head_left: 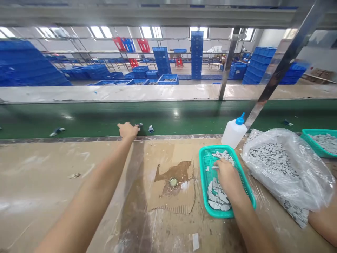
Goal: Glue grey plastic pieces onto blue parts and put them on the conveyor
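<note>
Head view: reaches with the left hand (pixel 128 130) onto the green belt (pixel 86 121), fingertips at a small part (pixel 139 124), long axis partly hidden; cannot tell if closed on it. Just to its right, a second part (pixel 151 129), nearer this hand than the other. Dips the right hand (pixel 228 174) into the green basket (pixel 202 179) among grey pieces (pixel 217 203); cannot tell if gripping one.

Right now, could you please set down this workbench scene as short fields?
Left hand: over the green conveyor belt, at a dark-and-white piece
Right hand: in the teal perforated basket, at gray flat pieces
Grip: unclear in both
Beside basket: white squeeze bottle, clear plastic bag of similar pieces
On worktop: torn cardboard sheet bearing a round disc
Background: stacked blue crates
</note>
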